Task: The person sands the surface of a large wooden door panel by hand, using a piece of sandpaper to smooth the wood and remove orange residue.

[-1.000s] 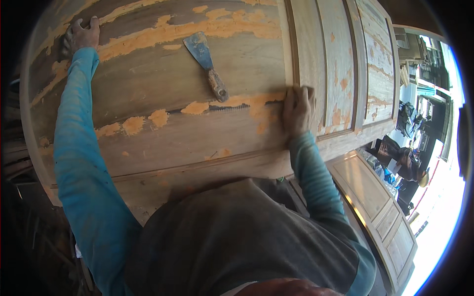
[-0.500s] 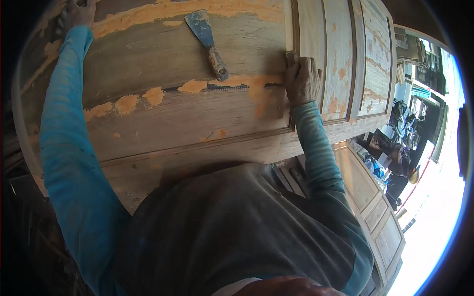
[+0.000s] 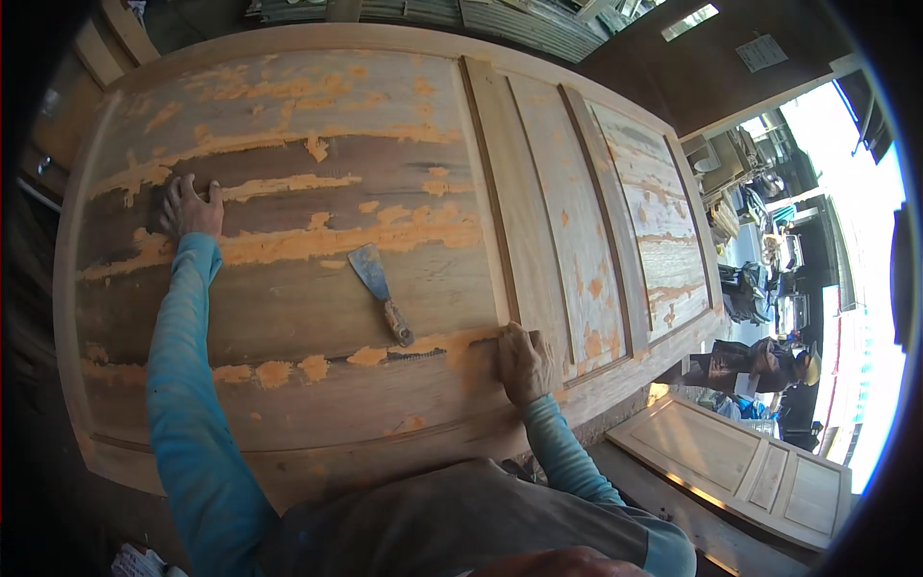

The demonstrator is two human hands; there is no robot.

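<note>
Left hand (image 3: 195, 209) is bracing splayed at ten o'clock, right hand (image 3: 527, 365), hold unclear, seemingly smoothing filler (image 3: 463, 340), next needing even pressure.

The broad door (image 3: 288, 303) is tan to grey-brown with long streaky grain, darker between the upper bands of orange filler (image 3: 336, 240), which runs in ragged stripes and scattered blotches; the far-right panel (image 3: 659, 216) is whitish, streaked rusty orange; the putty knife (image 3: 381, 288) has a smudged blue-grey blade and mottled brown handle; the sleeves (image 3: 183, 356) are turquoise, the top (image 3: 413, 529) dull charcoal-brown; the second door (image 3: 697, 442) is pale honey
</note>
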